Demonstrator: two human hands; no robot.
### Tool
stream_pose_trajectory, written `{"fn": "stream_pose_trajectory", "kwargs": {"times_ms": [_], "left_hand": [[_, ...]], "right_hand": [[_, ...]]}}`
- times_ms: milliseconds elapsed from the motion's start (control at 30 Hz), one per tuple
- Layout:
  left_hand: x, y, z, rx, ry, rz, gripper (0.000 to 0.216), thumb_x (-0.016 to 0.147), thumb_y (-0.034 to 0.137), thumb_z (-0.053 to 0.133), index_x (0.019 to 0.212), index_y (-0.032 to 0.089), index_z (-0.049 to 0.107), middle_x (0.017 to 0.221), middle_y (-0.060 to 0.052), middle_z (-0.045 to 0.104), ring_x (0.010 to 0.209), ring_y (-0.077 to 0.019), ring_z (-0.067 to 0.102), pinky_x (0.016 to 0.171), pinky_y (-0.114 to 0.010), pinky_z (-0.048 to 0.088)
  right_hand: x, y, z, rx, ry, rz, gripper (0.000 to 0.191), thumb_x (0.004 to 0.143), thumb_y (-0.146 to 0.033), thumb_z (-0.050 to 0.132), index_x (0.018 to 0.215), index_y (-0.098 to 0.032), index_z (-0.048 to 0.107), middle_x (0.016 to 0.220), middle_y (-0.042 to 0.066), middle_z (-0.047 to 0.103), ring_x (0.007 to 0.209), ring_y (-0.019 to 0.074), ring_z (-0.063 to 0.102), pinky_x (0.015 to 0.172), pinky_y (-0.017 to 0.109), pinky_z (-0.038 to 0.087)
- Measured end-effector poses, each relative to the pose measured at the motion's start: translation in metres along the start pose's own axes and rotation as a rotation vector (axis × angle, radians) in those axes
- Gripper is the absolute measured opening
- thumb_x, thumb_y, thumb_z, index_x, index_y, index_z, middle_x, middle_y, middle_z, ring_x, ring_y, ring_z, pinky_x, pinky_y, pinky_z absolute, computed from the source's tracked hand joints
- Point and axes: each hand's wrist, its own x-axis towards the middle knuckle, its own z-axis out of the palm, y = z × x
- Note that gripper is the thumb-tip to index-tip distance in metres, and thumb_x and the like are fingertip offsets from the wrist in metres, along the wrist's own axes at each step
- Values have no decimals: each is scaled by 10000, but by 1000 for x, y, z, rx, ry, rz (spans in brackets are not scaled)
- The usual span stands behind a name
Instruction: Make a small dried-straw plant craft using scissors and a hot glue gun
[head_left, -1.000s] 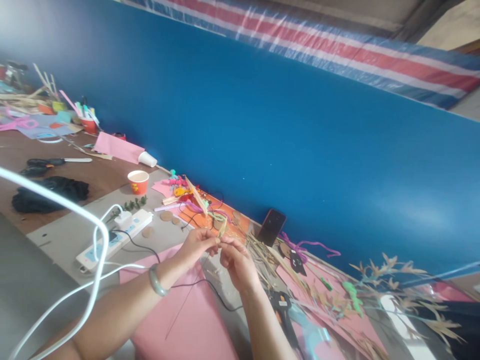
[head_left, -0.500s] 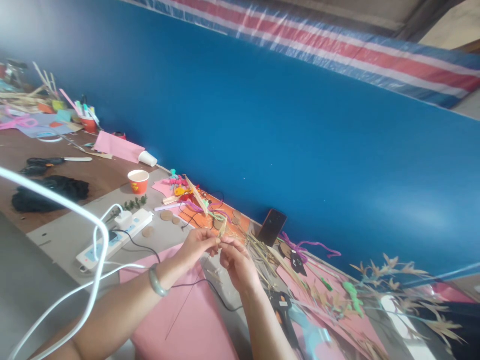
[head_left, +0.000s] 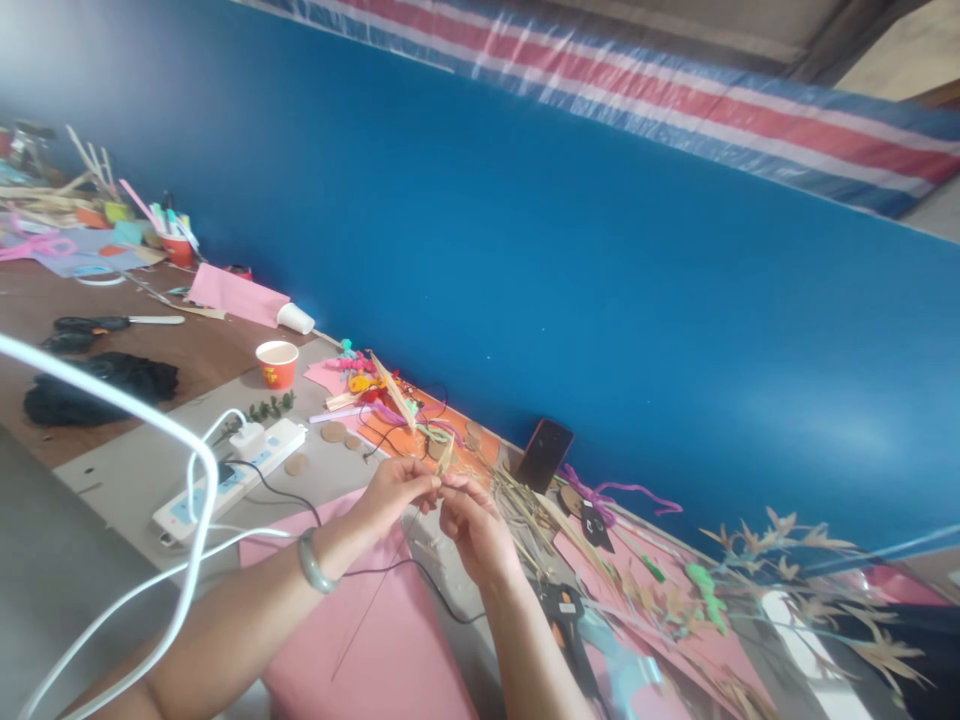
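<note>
My left hand point(head_left: 397, 492), with a bangle point(head_left: 316, 562) on its wrist, is closed in a pinch. Its fingertips meet those of my right hand point(head_left: 476, 525), closed as well. Between them a pale dried leaf point(head_left: 446, 458) sticks up. From under the left fingers a thin dark stem point(head_left: 367, 607) hangs slantwise over a pink sheet point(head_left: 352, 650). The fingers hide where stem and leaf meet, so I cannot tell whether they are joined.
A power strip point(head_left: 225, 482) with white cables lies left, near a paper cup point(head_left: 277, 366). Behind my hands, a phone point(head_left: 544, 455) leans on the blue wall point(head_left: 570, 260). Dried stalks point(head_left: 529, 510) and a hot glue gun point(head_left: 566, 625) lie right. A white cable point(head_left: 206, 500) loops across the front.
</note>
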Motion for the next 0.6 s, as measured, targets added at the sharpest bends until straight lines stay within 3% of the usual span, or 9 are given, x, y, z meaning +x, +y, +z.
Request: {"fn": "stream_pose_trajectory", "kwargs": {"times_ms": [200,600], "left_hand": [[-1,2,1,1,7,-7,187,709,274,708,673,110,625,576,-32,638,508,-106,569,559,-241,451],[-5,4,6,-36,0,31,245,703,325,734,689,102,633,577,-30,628,521,-104,563,547,-231,441]], "right_hand": [[-2,-1,3,3,0,3,195,666,-236,760,823,-177,662,508,-55,505,429,58,330,440,223,203],[4,4,-5,44,1,6,200,668,-228,751,837,-159,669,614,-15,585,460,58,383,439,213,230]]}}
